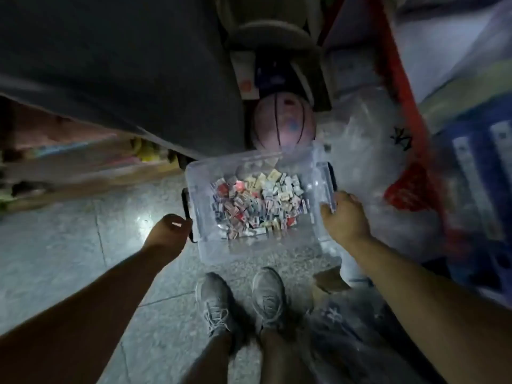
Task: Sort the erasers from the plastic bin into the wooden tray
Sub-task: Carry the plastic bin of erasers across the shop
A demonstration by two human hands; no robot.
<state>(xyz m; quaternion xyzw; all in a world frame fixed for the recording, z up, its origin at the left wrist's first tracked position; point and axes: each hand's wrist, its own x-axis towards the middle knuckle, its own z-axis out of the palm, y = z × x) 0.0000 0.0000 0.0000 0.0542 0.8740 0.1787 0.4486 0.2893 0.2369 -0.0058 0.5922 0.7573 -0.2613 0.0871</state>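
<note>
Erasers fill plastic bin (print unreadable); left hand and right hand grip its sides.

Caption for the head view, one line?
Left hand and right hand grip a clear plastic bin of small colourful erasers on a tiled floor.

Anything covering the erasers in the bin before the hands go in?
No lid shows: the bin is open on top, erasers exposed, with the left hand and right hand at its sides. The wooden tray is out of view.
</note>
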